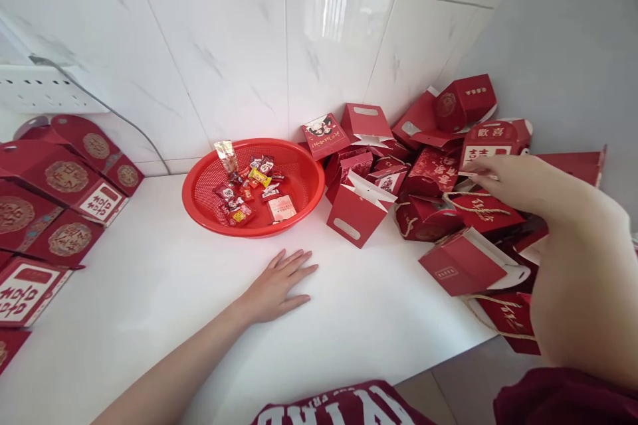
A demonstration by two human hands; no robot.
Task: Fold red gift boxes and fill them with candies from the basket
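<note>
My left hand lies flat on the white table, fingers spread and holding nothing. In front of it stands a red plastic basket with wrapped candies and a small pink packet inside. On the right, my right hand reaches into a heap of red gift boxes. Its thumb and fingers close at the lower edge of a red gift box with a white double-happiness panel. The contact is partly hidden by the hand. Just below is a red box with a rope handle.
Between basket and heap, an open red box stands on the table. More red boxes lie near the right edge, some open. Folded-up red boxes stand in rows at the left. A power strip and cable are by the tiled wall.
</note>
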